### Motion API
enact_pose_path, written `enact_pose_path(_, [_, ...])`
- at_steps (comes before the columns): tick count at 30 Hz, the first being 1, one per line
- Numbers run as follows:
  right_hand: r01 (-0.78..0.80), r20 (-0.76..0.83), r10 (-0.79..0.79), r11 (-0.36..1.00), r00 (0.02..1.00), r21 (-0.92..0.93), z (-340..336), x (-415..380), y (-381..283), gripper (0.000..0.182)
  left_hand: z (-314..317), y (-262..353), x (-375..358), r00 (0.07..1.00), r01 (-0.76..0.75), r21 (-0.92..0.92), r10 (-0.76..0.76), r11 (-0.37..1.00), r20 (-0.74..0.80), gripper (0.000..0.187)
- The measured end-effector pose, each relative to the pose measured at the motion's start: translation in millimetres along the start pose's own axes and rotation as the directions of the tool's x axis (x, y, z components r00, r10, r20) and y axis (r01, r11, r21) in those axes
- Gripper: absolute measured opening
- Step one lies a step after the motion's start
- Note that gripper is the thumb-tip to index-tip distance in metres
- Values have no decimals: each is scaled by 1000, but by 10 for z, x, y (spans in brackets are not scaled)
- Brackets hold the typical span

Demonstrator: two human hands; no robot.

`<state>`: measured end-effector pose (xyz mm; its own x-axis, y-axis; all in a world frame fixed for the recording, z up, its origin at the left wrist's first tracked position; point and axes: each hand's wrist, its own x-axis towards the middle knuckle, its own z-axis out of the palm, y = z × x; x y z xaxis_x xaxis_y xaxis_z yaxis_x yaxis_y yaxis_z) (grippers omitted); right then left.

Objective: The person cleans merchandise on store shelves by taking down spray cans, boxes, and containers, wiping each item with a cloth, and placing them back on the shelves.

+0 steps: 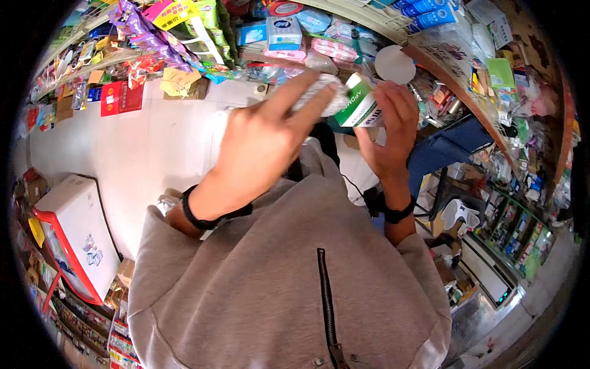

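Note:
My right hand (pixel 393 126) grips a small green-and-white printed carton (pixel 362 107) between thumb and fingers. The carton is tilted, its near end facing my left hand. My left hand (pixel 264 132) is closed on a grey-white striped bundle (pixel 321 92), held between its fingers right beside the carton's left end. That bundle is blurred and partly covered by the fingers, so I cannot tell what it is. Both hands are raised in front of my grey sweatshirt, with dark bands on the wrists.
Shelves of packed goods curve across the top, with a blue-and-white packet (pixel 284 34) and purple snack bags (pixel 144 37). A red box (pixel 121 98) sits at the left shelf. A white freezer with red trim (pixel 92 227) stands left. Blue cloth (pixel 452 144) lies to the right.

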<state>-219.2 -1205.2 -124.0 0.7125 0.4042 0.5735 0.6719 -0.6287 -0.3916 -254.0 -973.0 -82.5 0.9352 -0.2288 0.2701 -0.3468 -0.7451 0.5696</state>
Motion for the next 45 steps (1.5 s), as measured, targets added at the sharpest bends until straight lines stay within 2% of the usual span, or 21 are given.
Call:
enact_pose_path(2, [174, 74, -164, 971, 984, -164, -2, 45, -58, 78, 81, 31, 52, 999, -31, 71, 29, 997, 31, 45])
enact_pose_path(4, [170, 71, -158, 964, 985, -203, 1, 27, -95, 77, 133, 23, 99, 1000, -6, 74, 4, 997, 31, 41])
enact_pose_path(6, [183, 90, -167, 960, 982, -214, -9, 11, -76, 73, 172, -25, 163, 995, -60, 6, 60, 998, -83, 33])
enact_pose_path(8, [170, 102, -150, 960, 983, -224, -7, -14, -95, 74, 207, -32, 180, 994, -74, -51, 69, 996, -88, 30])
enact_pose_path(10, [160, 118, -136, 960, 984, -228, -6, -47, -99, 76, 212, -1, 180, 998, 16, -62, -12, 998, 69, 32])
enact_pose_path(11, [147, 112, -124, 963, 986, -227, 1, -58, -88, 76, 228, -4, 171, 998, 15, -63, -10, 998, 70, 32])
enact_pose_path(14, [114, 80, -99, 971, 992, -212, 33, -73, -61, 77, 291, -23, 124, 992, -116, -7, 116, 993, 56, 33])
enact_pose_path(16, [94, 58, -84, 975, 995, -200, 49, -72, -65, 77, 303, -16, 100, 968, -247, 136, 250, 960, -7, 42])
enact_pose_path(22, [-15, 49, 27, 976, 998, -216, 39, 22, -121, 77, 235, -55, 50, 952, -306, 194, 302, 932, 50, 46])
enact_pose_path(25, [-111, -6, 111, 982, 994, -150, 74, -21, -46, 80, 152, -105, -7, 919, -395, 179, 385, 901, 89, 46])
enact_pose_path(26, [-179, -69, 176, 983, 982, -35, 102, -81, 1, 80, 132, -103, -37, 917, -399, 175, 391, 900, 82, 46])
enact_pose_path(27, [-237, -124, 247, 968, 961, 84, 111, -113, 40, 81, 115, -92, -79, 919, -386, 151, 366, 910, 145, 48])
enact_pose_path(29, [-224, -125, 239, 967, 963, 118, 92, -121, 81, 81, 75, -96, -130, 931, -319, 117, 288, 941, 225, 50])
enact_pose_path(30, [-213, -127, 234, 964, 964, 162, 88, -123, 89, 81, 75, -102, -114, 930, -323, 113, 293, 940, 223, 50])
enact_pose_path(32, [-235, -133, 259, 956, 957, 176, 98, -107, 69, 79, 65, -117, -87, 975, -211, 34, 208, 977, 74, 49])
enact_pose_path(35, [-169, -140, 181, 981, 973, 93, 118, -75, 45, 75, -3, -50, -6, 987, -161, 16, 161, 987, 23, 45])
enact_pose_path(37, [-25, -50, 21, 998, 999, -63, 125, -44, -1, 75, -22, 10, 70, 990, -137, 60, 138, 989, -18, 42])
enact_pose_path(40, [84, 34, -79, 980, 996, -179, 106, 16, -92, 71, 230, -27, 132, 971, -198, 120, 211, 973, -114, 41])
enact_pose_path(42, [46, 39, -39, 978, 998, -205, 87, 19, -70, 71, 241, -4, 100, 968, -236, 138, 245, 962, -52, 43])
enact_pose_path(44, [-229, -163, 211, 969, 964, -97, 103, -10, 16, 72, 195, -42, 66, 948, -314, 98, 306, 944, 81, 45])
enact_pose_path(45, [-349, -243, 377, 925, 894, 153, 107, 7, 45, 65, 180, -90, 63, 949, -306, 20, 303, 952, 84, 42])
